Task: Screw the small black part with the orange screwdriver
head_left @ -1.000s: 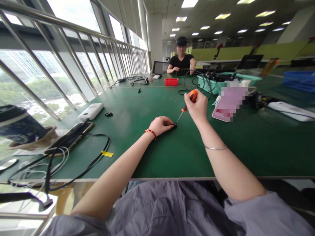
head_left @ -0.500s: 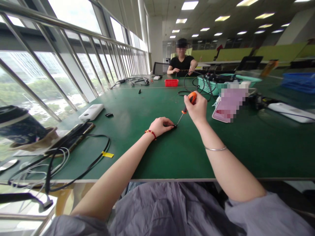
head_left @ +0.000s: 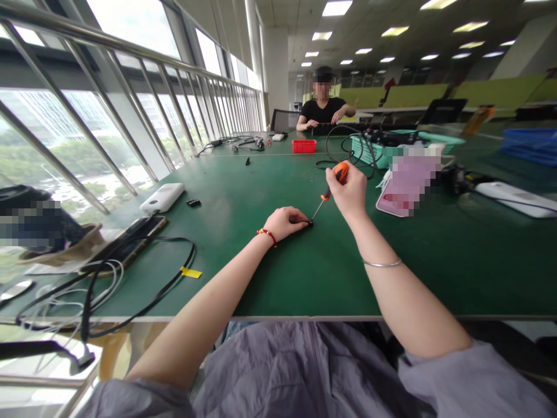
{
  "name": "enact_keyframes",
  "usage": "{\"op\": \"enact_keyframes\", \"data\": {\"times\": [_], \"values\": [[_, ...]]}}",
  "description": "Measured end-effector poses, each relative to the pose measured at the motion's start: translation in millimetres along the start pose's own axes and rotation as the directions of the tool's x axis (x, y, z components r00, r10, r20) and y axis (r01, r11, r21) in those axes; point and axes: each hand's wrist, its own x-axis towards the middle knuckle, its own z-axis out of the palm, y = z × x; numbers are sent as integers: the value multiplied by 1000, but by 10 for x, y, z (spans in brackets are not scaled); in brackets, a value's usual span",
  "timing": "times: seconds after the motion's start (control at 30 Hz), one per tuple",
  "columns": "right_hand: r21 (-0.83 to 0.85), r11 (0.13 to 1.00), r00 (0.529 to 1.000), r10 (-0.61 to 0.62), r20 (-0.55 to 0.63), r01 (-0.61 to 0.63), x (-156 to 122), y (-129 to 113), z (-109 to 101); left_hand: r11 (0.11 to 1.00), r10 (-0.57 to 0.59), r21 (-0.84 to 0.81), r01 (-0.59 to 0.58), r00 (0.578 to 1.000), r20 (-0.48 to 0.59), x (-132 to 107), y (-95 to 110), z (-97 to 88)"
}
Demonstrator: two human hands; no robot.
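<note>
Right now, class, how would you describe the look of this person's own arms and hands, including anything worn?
The left hand and right hand are ungloved. A red bracelet with gold-coloured details circles the left arm; a thin, silver-coloured bangle circles the right arm. The sleeves are loose, greyish-purple and plain.

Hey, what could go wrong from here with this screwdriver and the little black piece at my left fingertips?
The screwdriver in your right hand might slip and jab your left hand, which is right beside the tip. The small black part could also skid or twist on the green table, as only your left hand seems to steady it.
</note>
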Motion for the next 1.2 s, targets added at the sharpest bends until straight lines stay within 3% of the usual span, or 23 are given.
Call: {"op": "enact_keyframes", "data": {"times": [0.37, 0.8, 1.2], "values": [[-45, 999, 1000, 5, 1, -5, -13, -41, -11, 999, -36, 7, 36, 999, 0, -5, 22, -3], [24, 1000, 996, 5, 94, -8, 5, 17, 14, 999, -20, 34, 20, 1000, -2, -10, 24, -8], [-66, 997, 993, -20, 112, 28, -25, -82, -16, 998, -13, 56, 13, 1000, -2, -7, 15, -3]]}}
